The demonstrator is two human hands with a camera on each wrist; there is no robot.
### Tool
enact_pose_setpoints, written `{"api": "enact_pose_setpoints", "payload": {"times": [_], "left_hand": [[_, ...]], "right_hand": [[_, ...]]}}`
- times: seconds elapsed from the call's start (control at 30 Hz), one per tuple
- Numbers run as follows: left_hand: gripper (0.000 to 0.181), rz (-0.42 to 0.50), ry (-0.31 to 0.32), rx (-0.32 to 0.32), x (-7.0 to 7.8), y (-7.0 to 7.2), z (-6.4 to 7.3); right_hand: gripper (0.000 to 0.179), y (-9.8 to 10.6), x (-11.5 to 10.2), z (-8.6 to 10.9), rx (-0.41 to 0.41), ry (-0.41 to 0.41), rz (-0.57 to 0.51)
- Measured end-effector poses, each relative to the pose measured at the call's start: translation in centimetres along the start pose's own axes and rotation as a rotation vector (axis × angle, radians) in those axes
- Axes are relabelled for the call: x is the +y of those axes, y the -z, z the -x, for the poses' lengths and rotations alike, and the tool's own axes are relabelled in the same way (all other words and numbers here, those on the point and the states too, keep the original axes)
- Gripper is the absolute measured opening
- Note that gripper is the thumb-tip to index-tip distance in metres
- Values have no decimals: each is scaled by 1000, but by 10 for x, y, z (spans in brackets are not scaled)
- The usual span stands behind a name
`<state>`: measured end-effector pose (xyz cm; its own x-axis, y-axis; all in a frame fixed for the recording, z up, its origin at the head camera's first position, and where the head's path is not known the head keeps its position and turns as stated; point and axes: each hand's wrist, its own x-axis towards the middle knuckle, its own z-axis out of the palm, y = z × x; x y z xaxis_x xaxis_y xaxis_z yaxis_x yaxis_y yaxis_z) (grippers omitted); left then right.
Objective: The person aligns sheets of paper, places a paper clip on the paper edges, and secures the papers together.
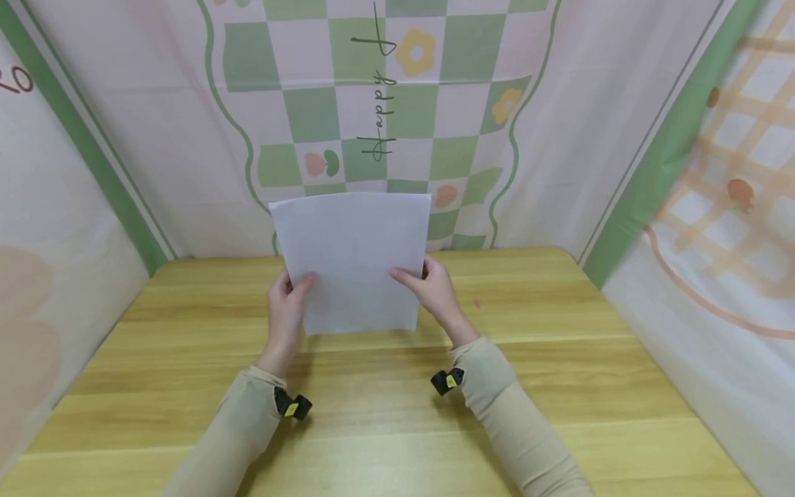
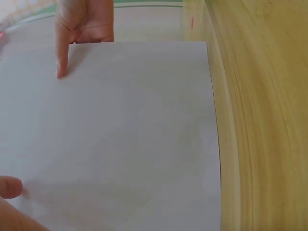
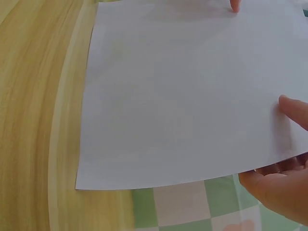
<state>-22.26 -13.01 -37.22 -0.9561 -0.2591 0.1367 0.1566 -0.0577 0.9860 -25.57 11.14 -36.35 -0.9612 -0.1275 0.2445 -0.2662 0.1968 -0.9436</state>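
Observation:
Both hands hold up a blank white sheet of paper (image 1: 357, 255), tilted above the table. At its left edge the left hand (image 1: 288, 307) pinches it, thumb on the near face and the other fingers behind. The right hand (image 1: 437, 290) grips the right edge the same way. In the left wrist view the paper (image 2: 130, 130) fills the middle, with the right hand (image 2: 89, 24) at its far edge. The right wrist view shows the paper (image 3: 178, 96) and the right hand (image 3: 284, 187) with its thumb on top. Fingers behind the paper are mostly hidden.
A wood-grain table (image 1: 373, 428) lies below. Behind it hangs a curtain (image 1: 360, 110) with green checks, flowers and lettering. Patterned cloth (image 1: 733, 228) hangs on the right and a pale cloth (image 1: 56, 241) on the left. A small reddish mark (image 1: 477, 303) is on the table.

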Motion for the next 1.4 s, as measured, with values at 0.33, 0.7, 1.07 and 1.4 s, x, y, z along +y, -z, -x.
{"api": "enact_pose_setpoints", "payload": {"times": [0.33,0.7,1.07,1.4], "left_hand": [[37,-10,-23,-5,1,-1,4],[37,14,-20,0,2,-2,6],[38,55,-49,29,5,-3,6],[39,76,-63,54,11,-5,6]], "right_hand": [[38,-2,-2,1,9,38,3],[38,-3,-30,13,5,12,17],[43,-3,-8,0,46,32,-22],[41,-2,-14,-1,53,62,-33]]}}
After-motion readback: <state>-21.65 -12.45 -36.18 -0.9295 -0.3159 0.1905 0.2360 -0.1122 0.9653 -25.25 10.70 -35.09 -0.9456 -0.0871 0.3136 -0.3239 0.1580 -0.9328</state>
